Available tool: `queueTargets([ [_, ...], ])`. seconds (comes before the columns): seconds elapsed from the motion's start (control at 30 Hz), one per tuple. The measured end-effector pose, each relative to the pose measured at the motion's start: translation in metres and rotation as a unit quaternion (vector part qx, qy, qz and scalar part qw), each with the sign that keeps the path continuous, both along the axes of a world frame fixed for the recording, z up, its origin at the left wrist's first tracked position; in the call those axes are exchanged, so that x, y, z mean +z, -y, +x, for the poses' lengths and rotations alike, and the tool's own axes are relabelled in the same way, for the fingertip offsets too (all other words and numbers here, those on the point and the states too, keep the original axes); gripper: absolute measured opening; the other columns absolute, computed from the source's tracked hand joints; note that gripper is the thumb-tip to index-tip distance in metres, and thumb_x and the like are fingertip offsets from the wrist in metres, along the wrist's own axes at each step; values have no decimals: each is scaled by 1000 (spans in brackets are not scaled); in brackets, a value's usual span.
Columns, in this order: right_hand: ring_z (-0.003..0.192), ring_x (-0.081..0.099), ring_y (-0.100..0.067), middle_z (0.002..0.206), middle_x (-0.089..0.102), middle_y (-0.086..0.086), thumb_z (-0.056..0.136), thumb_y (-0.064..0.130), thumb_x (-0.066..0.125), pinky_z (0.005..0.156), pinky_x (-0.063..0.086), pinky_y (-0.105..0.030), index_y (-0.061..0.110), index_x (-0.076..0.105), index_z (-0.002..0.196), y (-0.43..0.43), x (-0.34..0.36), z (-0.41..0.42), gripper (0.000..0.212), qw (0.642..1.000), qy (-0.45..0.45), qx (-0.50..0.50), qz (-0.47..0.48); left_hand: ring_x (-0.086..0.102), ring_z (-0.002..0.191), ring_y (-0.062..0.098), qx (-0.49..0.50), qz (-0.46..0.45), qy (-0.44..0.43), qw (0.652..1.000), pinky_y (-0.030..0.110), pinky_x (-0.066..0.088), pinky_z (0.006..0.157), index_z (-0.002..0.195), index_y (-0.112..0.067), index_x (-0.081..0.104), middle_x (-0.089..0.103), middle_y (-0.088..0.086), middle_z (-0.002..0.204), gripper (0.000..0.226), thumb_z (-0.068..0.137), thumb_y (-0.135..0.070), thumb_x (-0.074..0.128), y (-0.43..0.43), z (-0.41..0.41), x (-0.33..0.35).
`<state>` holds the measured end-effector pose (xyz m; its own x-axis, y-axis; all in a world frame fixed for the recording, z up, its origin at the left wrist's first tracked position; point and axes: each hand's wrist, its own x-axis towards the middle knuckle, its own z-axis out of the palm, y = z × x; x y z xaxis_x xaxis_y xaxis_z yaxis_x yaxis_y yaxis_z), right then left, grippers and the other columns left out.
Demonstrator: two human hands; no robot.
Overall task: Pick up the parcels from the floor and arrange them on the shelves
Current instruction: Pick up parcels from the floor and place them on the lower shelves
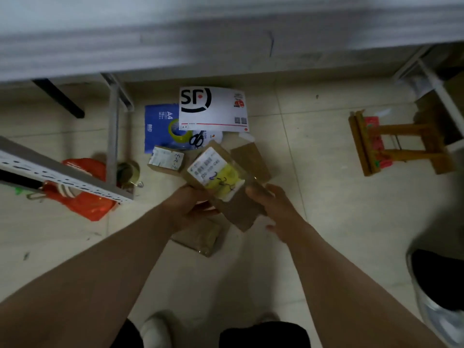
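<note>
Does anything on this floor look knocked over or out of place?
Yes. The small wooden stool at the right appears to lie tipped on its side, legs pointing sideways. The held parcel looks undamaged.

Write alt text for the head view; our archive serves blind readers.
The left hand and right hand hold a brown labelled parcel above a tiled floor. On the floor lie other brown parcels, a white SF envelope, a blue A4 paper pack, a tape roll and scissors; a wooden stool is at the right.
</note>
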<state>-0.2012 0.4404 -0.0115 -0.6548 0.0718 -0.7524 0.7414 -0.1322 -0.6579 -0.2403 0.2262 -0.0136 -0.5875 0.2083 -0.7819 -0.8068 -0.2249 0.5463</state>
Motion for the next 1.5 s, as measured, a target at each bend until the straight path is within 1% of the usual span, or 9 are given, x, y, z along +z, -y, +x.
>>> queueTargets([
  [0.17,94,74,-24,111,75,-7,64,41,87,78,59,-42,19,59,127,-16,82,63,72,985,108,-55,-124,68,90,30,69,56,96,991,45,59,67,105,-14,68,72,13,95,27,83,1,63,-29,38,86],
  [0.47,79,75,-23,98,76,-11,91,11,68,74,62,-37,10,60,126,-85,319,126,36,979,80,-133,-133,65,98,35,-70,87,127,986,48,58,72,106,-9,71,68,15,99,41,65,-11,77,-85,83,310],
  [0.67,102,73,-28,114,75,-9,77,22,81,78,60,-38,19,61,127,-128,513,123,54,992,-25,-94,-79,65,113,37,-253,208,-12,945,47,53,92,109,-7,76,68,20,120,45,65,-16,78,-95,54,496],
  [0.77,92,75,-27,113,75,-11,72,23,82,71,60,-37,19,64,123,-135,610,110,54,984,-113,-123,-67,63,116,39,-273,224,-121,928,49,47,102,115,-6,71,65,22,125,54,62,-13,81,-107,36,599],
  [0.93,77,75,-19,102,76,-8,76,33,73,62,61,-31,19,65,122,-121,751,90,49,910,-341,-217,-95,71,102,28,-275,242,-307,879,36,59,85,125,-6,61,69,18,120,53,74,-8,77,-125,27,764],
  [1.03,79,73,-17,103,74,-7,80,36,70,65,60,-28,17,60,131,-115,811,80,55,863,-433,-232,-114,72,90,18,-217,182,-430,857,32,58,77,115,-13,64,75,8,109,33,84,-6,71,-130,28,838],
  [1.23,83,71,-18,103,74,-3,83,33,70,61,58,-26,24,60,123,-112,879,39,42,845,-492,-194,-80,69,88,13,-57,-60,-663,744,25,51,70,128,-29,46,70,-2,99,59,81,-6,75,-106,8,910],
  [1.33,89,71,-22,105,75,-2,91,25,67,64,59,-28,26,65,116,-114,891,4,25,851,-496,-158,-70,64,94,0,-25,-160,-701,694,28,56,81,141,-34,30,66,-15,103,78,82,-5,72,-104,-10,913],
  [1.5,88,71,-17,104,74,-2,93,15,67,61,59,-27,18,66,115,-135,901,-54,22,857,-493,-138,-54,65,105,19,3,-252,-687,681,43,54,92,139,-26,24,66,-1,117,76,83,-3,70,-124,-46,907],
])
